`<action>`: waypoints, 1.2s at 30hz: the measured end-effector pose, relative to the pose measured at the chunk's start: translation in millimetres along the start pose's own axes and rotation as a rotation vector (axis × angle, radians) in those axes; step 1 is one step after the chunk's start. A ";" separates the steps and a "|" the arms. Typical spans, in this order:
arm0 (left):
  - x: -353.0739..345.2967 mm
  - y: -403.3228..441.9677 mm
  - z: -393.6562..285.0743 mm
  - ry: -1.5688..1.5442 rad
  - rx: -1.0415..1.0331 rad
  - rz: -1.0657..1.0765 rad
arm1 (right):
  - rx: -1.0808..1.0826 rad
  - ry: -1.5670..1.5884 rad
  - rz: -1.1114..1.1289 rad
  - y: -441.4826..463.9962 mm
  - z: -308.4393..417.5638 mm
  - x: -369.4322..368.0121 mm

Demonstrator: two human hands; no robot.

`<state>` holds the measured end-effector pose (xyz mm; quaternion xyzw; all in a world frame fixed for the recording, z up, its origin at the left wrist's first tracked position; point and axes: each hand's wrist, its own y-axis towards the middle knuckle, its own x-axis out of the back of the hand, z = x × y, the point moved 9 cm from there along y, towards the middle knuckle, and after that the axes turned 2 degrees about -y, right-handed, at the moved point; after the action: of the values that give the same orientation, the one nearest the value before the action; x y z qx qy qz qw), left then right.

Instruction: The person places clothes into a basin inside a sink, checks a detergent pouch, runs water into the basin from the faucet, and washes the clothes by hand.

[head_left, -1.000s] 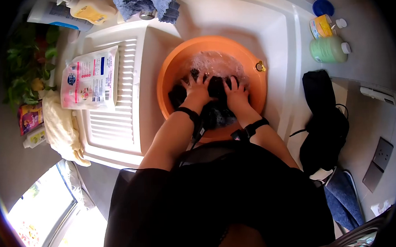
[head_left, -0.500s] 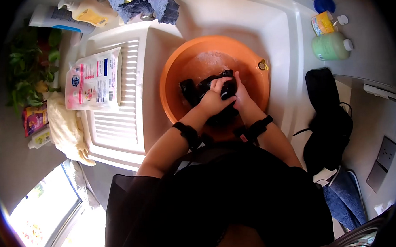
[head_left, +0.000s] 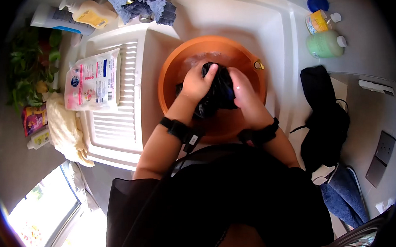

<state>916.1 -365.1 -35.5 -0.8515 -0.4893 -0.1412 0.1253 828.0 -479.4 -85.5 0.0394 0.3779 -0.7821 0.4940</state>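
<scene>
A wet, bunched black cloth (head_left: 218, 92) is held between my two hands inside an orange basin (head_left: 166, 91). My left hand (head_left: 197, 84) grips its left side, the thumb lying over the top and the other fingers mostly hidden behind the folds. On the right side, my right hand (head_left: 245, 90) is closed against the cloth, its fingertips hidden by the fabric. Sudsy water (head_left: 190, 63) shows behind the hands. The cloth's lower folds hang into the basin.
The basin stands in a white sink (head_left: 271, 34). A pink-and-white pouch (head_left: 93, 82) lies on the ribbed drainboard (head_left: 115, 132), beside a cream cloth (head_left: 66, 128). A green bottle (head_left: 323, 44) stands at right, near a black bag-like item (head_left: 325, 121). A blue cloth (head_left: 145, 5) hangs over the tap.
My hands have moved apart from being close together over the cloth. The left has shifted left, the right slightly right, and more of the bunched black cloth now shows between them.
</scene>
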 end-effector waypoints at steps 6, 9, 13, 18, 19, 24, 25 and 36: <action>37.1 -7.3 -64.0 0.061 -0.379 0.334 | 0.167 -0.313 0.226 -21.3 76.0 10.9; 42.6 -22.4 -37.4 0.227 -0.252 0.432 | 0.281 -0.617 0.142 -23.6 75.2 31.7; 17.2 -50.7 19.8 0.446 -0.169 0.570 | 0.332 -1.270 0.284 -32.3 53.0 8.4; 17.1 -45.1 54.7 0.858 -0.018 0.214 | -0.016 -2.026 0.341 -33.2 -8.0 18.0; 27.5 -41.8 53.2 0.870 -0.102 -0.022 | 0.111 -2.021 0.247 -29.3 -2.8 14.9; -28.1 -43.1 113.7 0.894 0.484 0.419 | 0.127 -1.823 -0.035 9.9 -32.9 29.7; -35.7 -42.5 114.0 0.902 0.483 0.438 | 0.020 -1.784 -0.065 16.6 -40.2 35.3; -20.9 -19.1 175.7 0.132 0.719 0.019 | -0.140 -1.261 -0.237 82.1 -90.7 96.1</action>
<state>910.2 -310.6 -204.8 -0.7466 -0.4905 -0.0138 0.4492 816.7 -512.2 -237.2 -0.5019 0.0668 -0.6779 0.5330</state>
